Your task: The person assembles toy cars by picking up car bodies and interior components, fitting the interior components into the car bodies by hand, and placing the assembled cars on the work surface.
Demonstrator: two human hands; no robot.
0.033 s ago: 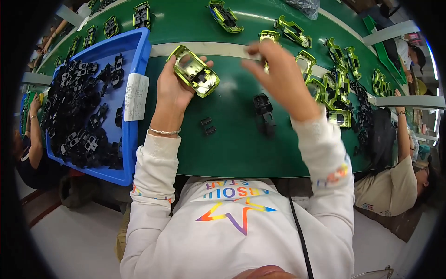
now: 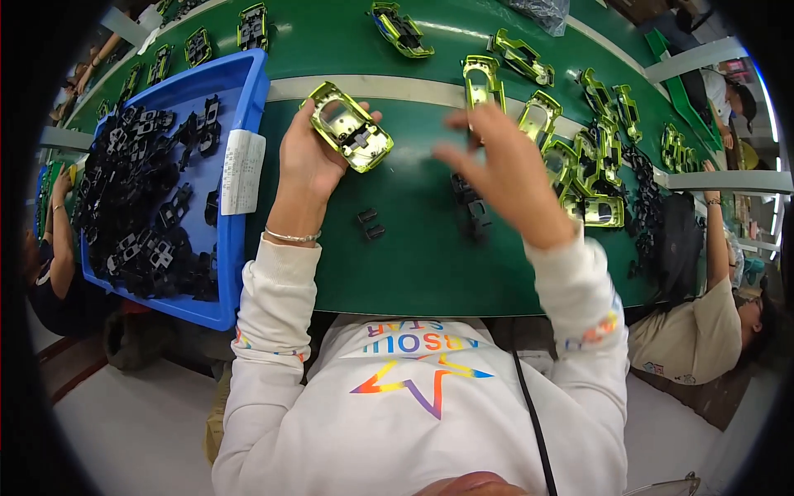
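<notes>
My left hand [image 2: 304,157] holds up a lime-green toy car body shell [image 2: 374,151], its hollow inside facing me, with a black piece seated in it. Over the table, my right hand [image 2: 514,169] is slightly blurred, thumb and fingers apart with nothing visible between them. Partly under that hand lie black moulded parts [image 2: 474,217], seemingly interior pieces. Two small black pieces [image 2: 370,224] lie on the green tabletop between my forearms. Just beyond my right fingers, another lime-green shell [image 2: 482,74] rests on the table.
A blue bin [image 2: 238,273] full of black parts stands at my left. Several lime-green shells [image 2: 597,161] are heaped at the right, beside a pile of black parts [image 2: 649,194]. More car bodies [image 2: 401,31] lie along the far side. Other people sit at both sides.
My right hand has come down and nearer to me, from by the far shell to over the black parts. My left hand still holds the shell, barely moved.
</notes>
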